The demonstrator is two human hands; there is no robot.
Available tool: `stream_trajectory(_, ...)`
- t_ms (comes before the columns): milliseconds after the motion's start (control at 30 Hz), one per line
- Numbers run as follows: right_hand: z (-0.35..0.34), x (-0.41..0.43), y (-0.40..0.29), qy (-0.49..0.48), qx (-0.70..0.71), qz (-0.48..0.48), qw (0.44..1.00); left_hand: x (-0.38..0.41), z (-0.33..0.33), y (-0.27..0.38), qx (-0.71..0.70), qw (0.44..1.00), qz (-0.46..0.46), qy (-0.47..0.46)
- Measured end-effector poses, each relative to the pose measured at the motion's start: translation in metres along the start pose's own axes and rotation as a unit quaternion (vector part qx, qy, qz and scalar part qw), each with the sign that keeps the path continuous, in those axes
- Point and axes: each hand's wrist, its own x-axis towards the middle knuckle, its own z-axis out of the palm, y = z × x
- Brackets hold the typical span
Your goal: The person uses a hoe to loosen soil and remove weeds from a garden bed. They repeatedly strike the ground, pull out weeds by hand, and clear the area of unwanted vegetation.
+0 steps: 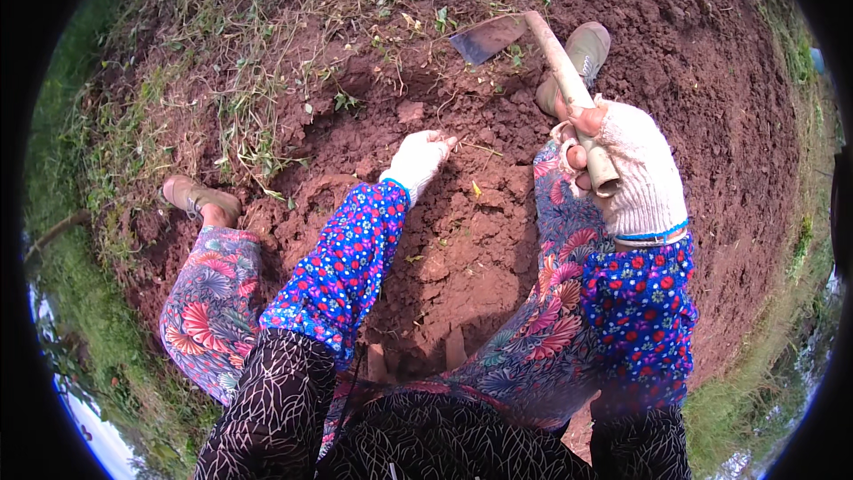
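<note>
My right hand [640, 153], in a white knit glove with bare fingertips, grips the lower end of a short-handled hoe [556, 57]. The handle is pale and its near end looks hollow. Its metal blade [490, 39] points left, over the far edge of dug reddish soil. My left hand [420, 159], also in a white knit glove, is low over the loose soil [466, 227] between my legs. Its fingers are curled together, with a thin dry stem [481, 147] beside the fingertips. Whether they pinch anything is too small to tell.
Uprooted weeds [246, 113] and dry stalks cover the ground at left and ahead. Turned soil [726, 167] spreads on the right. My left shoe [200, 197] and right shoe [588, 50] stand wide apart. Two wooden pieces [455, 349] show near my lap.
</note>
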Motion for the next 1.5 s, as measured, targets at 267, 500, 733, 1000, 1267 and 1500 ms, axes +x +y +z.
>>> stream_trajectory(267,-0.001,0.002,0.001,0.021,0.049,0.003,0.999,0.022,0.059,0.013,0.533,0.806,0.256,0.019)
stream_trajectory(500,-0.007,0.007,0.005,0.0,0.05,0.017,0.999,0.005,0.017,0.012,0.598,0.785,0.067,-0.148)
stream_trajectory(733,-0.001,0.003,0.005,-0.067,0.023,0.024,0.997,-0.076,-0.074,-0.012,-0.246,0.948,-0.145,-0.138)
stream_trajectory(1000,0.005,0.02,0.065,0.007,0.12,0.068,0.99,-0.182,-0.121,0.073,-0.218,0.975,-0.019,-0.033)
stream_trajectory(1267,0.039,-0.031,0.122,-0.016,-0.191,-0.066,0.979,-0.308,-0.226,0.073,-0.265,0.923,0.129,0.249)
stream_trajectory(1500,0.045,0.002,0.226,-0.041,-0.549,-0.049,0.833,-0.304,-0.242,0.058,-0.429,0.839,0.175,0.284)
